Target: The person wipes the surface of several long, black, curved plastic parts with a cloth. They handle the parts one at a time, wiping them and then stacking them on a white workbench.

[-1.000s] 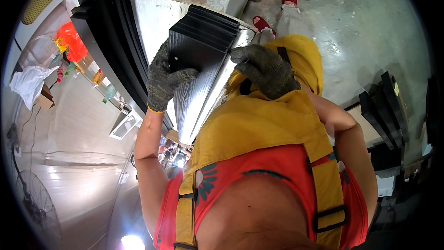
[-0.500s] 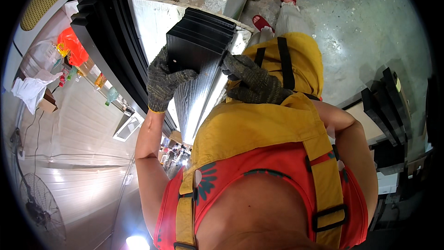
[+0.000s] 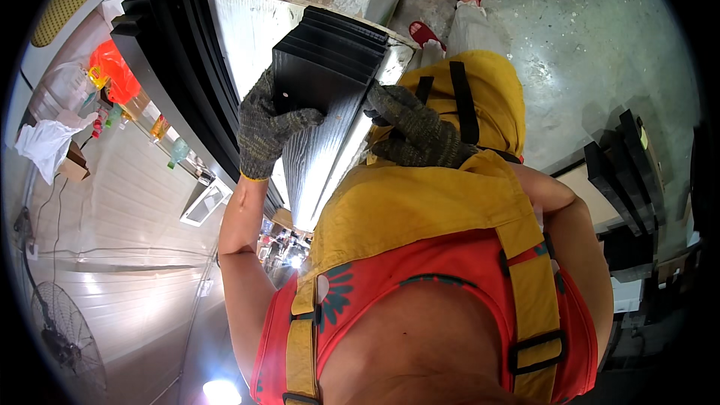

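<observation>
Your gloved left hand point(image 3: 271, 129) and right hand point(image 3: 417, 135) both grip the stack of black panels point(image 3: 324, 67) at twelve o'clock.

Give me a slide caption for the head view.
Two gloved hands, left hand and right hand, hold a stack of black panels against a yellow apron.

Single head-worn fisheye view, looking steeply down along the wearer's own chest and yellow apron point(image 3: 420, 202) toward the concrete floor point(image 3: 585, 37). Very near the body, with both gloved hands close under the lens on a stack of black panels point(image 3: 322, 67). Straight edges bent toward the dark round rim. Wall, shelf and fan point(image 3: 64, 334) curving up the left side
</observation>
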A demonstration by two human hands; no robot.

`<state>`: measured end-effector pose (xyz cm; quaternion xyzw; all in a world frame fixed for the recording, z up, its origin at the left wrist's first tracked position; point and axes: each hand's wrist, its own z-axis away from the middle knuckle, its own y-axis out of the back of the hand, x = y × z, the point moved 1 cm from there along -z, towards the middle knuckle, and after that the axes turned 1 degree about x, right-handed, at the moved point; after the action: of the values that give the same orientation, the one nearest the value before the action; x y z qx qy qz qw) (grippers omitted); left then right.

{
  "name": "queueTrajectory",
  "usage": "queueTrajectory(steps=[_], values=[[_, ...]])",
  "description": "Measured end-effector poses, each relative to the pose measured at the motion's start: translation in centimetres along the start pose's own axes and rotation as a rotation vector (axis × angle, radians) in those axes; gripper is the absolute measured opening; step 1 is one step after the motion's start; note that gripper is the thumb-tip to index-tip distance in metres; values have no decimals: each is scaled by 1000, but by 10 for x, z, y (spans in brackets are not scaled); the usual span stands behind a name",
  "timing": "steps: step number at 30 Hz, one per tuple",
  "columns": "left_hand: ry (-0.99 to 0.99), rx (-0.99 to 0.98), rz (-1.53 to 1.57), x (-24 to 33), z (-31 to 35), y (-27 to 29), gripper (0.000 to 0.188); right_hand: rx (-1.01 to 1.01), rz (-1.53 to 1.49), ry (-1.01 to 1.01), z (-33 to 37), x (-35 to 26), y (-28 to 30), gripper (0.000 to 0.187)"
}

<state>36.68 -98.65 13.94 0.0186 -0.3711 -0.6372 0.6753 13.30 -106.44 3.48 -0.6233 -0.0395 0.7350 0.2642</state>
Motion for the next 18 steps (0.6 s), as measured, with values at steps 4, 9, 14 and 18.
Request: queueTrajectory(steps=[4,9,14,18], values=[[4,30,-1,-3,5,-5,62,-46,68,2,0,0,7,76],[-6,7,6,3,1,-2,61,7,115,25,1,0,1,76],[-16,2,42,2,2,-5,58,25,137,28,-1,-12,7,75],[-7,0,57,0,0,-7,57,-30,135,-70,-2,-13,14,73]])
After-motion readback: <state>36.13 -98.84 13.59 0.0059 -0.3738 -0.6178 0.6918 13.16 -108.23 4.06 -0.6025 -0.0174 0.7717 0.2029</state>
